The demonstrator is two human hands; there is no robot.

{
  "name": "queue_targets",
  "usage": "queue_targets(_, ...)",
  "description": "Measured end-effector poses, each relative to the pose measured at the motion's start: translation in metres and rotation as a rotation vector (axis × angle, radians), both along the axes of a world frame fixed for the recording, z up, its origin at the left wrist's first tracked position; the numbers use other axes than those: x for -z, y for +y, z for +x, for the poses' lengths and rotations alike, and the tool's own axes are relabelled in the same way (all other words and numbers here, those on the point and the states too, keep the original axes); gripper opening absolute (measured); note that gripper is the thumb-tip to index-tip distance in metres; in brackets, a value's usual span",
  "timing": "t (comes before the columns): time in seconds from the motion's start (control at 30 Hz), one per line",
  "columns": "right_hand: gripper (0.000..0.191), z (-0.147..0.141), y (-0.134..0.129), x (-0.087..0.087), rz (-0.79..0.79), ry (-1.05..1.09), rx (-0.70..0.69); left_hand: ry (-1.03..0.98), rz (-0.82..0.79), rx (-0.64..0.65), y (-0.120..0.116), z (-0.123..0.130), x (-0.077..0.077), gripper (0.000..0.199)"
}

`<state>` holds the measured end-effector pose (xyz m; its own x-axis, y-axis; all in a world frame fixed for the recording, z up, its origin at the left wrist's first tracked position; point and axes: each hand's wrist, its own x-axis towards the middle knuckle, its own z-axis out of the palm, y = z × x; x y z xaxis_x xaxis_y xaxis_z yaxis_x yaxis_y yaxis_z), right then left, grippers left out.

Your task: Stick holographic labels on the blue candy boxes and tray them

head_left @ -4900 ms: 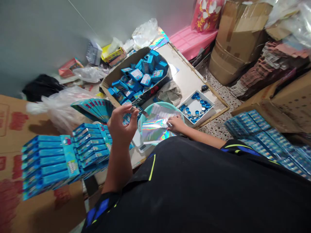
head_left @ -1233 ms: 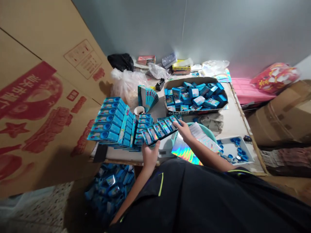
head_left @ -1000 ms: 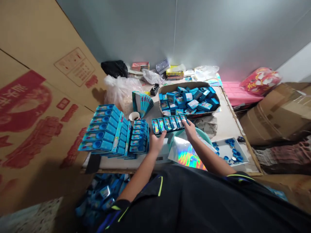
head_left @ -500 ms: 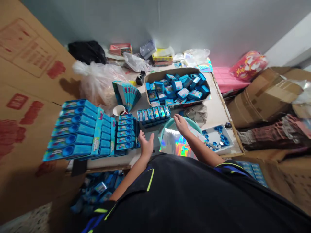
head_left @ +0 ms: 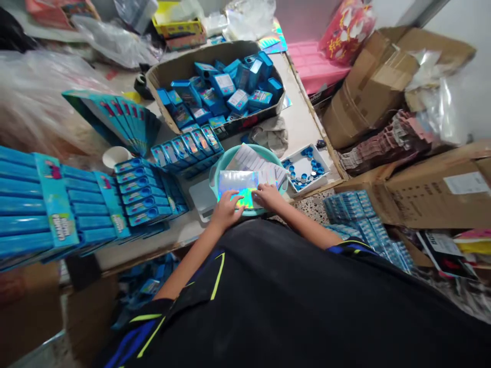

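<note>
A shiny holographic sheet [head_left: 238,180] lies over the teal basin [head_left: 217,162], on top of papers with printed lines [head_left: 251,158]. My left hand [head_left: 228,208] grips the sheet's near left part, fingers bent over it and thumb close to the near edge. On the sheet's right side my right hand [head_left: 269,197] is closed, fingertips pressed together on the surface; whether a small piece is between them cannot be made out. Left of the basin stands a row of small blue boxes with shiny fronts [head_left: 187,148]. A white tray of small blue round parts [head_left: 307,168] is at the right.
Behind the basin is an open carton [head_left: 161,105] heaped with blue boxes. Stacked blue packs [head_left: 26,204] fill the left, near a white cup [head_left: 115,157]. A crumpled grey cloth [head_left: 271,135] lies behind the basin. Cardboard boxes [head_left: 433,189] stand beyond the table's right edge.
Both hands have come down onto the holographic sheet; before, they were raised and apart, the left beside the blue boxes. The view has swung right and closer to the table.
</note>
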<state>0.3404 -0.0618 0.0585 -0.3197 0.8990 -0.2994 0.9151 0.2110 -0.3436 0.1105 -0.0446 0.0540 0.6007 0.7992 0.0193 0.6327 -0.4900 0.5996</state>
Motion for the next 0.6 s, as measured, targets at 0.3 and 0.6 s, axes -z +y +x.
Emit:
queue_targets(0.3, 0.022, 0.0, 0.004, 0.016, 0.098, 0.171, 0.107, 0.417, -0.014, -0.165, -0.035, 0.014, 0.008, 0.05)
queue_targets(0.6, 0.033, 0.091, 0.033, 0.016, 0.265, 0.236, 0.391, 0.361, 0.015, -0.297, -0.054, -0.007, 0.0, 0.043)
